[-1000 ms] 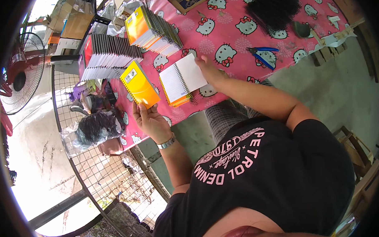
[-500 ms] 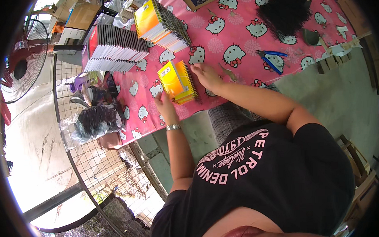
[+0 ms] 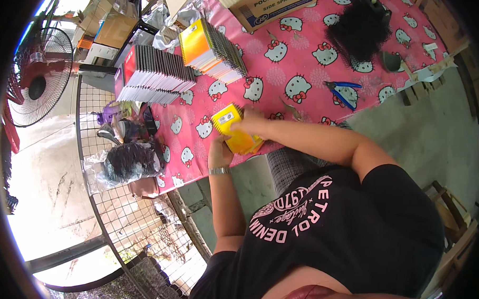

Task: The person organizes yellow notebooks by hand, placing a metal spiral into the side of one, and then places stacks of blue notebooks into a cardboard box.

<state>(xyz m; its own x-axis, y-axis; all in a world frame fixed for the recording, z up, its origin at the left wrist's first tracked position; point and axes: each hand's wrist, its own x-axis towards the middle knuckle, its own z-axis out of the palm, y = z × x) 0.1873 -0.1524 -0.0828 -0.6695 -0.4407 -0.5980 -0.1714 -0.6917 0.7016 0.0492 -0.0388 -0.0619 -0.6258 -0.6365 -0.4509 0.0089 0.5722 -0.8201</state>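
A small pile of yellow spiral notebooks [image 3: 238, 135] is at the near edge of the pink table, tilted a little, with a white label on the top cover. My left hand [image 3: 220, 152] closes on its left side, fingers partly behind it. Along the right side, my right hand [image 3: 251, 124] is wrapped over the notebooks, its thumb on the top cover. Beyond them stands a taller stack of yellow-orange spiral notebooks [image 3: 209, 49]. Left of that is a long stack of notebooks with dark spirals and a red cover [image 3: 155, 76].
Blue-handled pliers [image 3: 344, 94] lie to the right on the patterned tablecloth [image 3: 279, 74]. Farther back are a heap of black spiral bindings [image 3: 358, 32] and a cardboard box [image 3: 271, 8]. A plastic-wrapped black bundle [image 3: 129, 163] sits at the left edge, near a standing fan [image 3: 39, 82].
Both hands have come in from beside the yellow notebooks and closed around them. The pile has shifted toward me and tilted. My view has moved, showing more of the box.
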